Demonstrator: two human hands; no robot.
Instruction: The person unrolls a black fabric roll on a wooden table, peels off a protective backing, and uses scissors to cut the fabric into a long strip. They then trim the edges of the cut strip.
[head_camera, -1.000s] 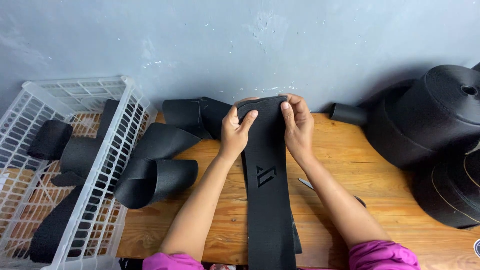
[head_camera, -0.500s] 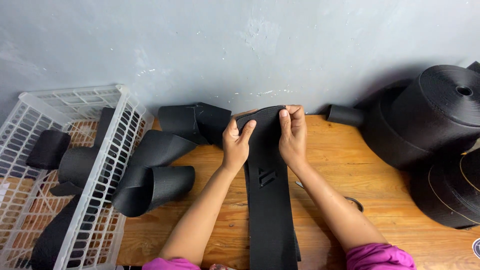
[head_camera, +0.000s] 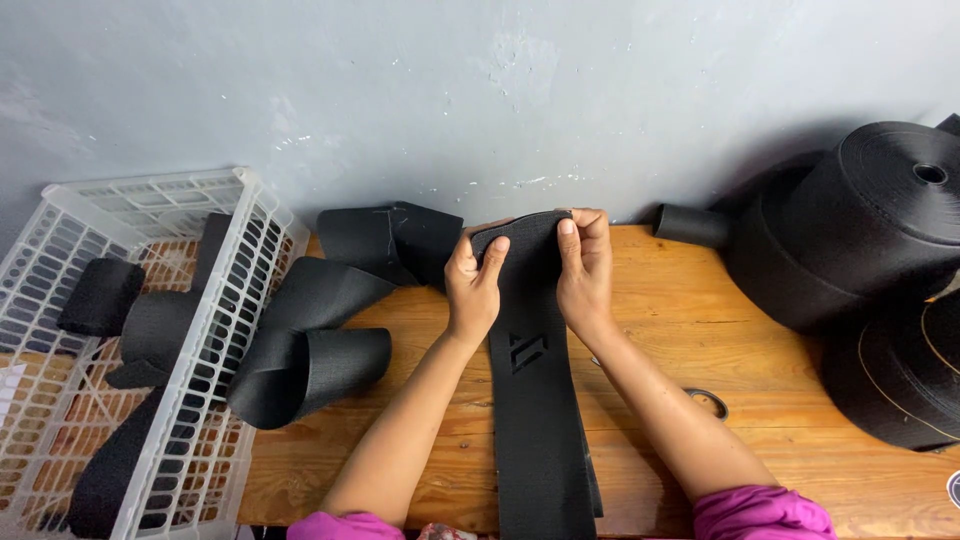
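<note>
Black elastic band (head_camera: 535, 400) runs lengthwise away from the person across the wooden table (head_camera: 700, 330). Left hand (head_camera: 474, 285) and right hand (head_camera: 585, 265) both pinch its far end, equally near.

Black strap (head_camera: 535, 400) (both hands gripping)

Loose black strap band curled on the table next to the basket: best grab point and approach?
Take the curled strap band at its open loop end, coming from the right over bare wooden table. The loop stands on edge with a hollow centre, so a thumb can go inside and fingers outside. Its left side lies against the white basket, which blocks that approach.
</note>
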